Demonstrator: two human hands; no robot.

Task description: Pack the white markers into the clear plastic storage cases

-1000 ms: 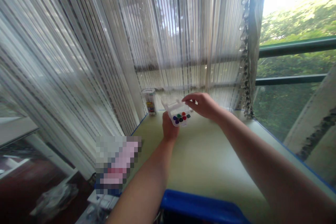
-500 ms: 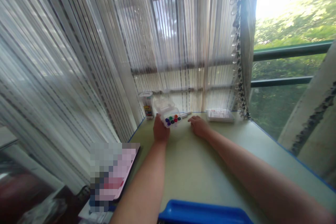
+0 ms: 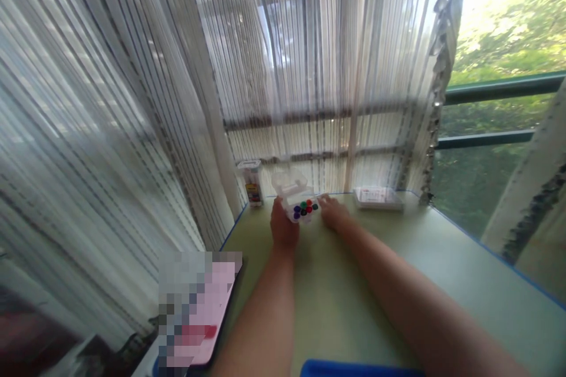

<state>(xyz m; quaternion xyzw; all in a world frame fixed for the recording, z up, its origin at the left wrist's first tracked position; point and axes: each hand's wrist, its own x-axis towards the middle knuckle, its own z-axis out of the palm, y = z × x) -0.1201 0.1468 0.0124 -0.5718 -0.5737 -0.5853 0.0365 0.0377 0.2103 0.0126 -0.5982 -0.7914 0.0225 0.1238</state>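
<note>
A small clear plastic box (image 3: 299,200) with its lid up holds several coloured marker caps in red, green, blue and purple. My left hand (image 3: 283,225) grips the box from its left side, on the pale green table (image 3: 354,283). My right hand (image 3: 332,213) lies just to the right of the box, fingers curled near its edge; what they touch is blurred.
A clear jar with a coloured label (image 3: 251,181) stands at the back left by the striped curtain (image 3: 177,88). A flat clear case (image 3: 379,197) lies at the back right. A pink tablet (image 3: 198,306) sits at the table's left edge. A blue tray rim (image 3: 358,369) shows at the bottom.
The box, held up a second ago with my right hand at its lid, has come down to the table. My right hand dropped to the table, then moved left beside the box.
</note>
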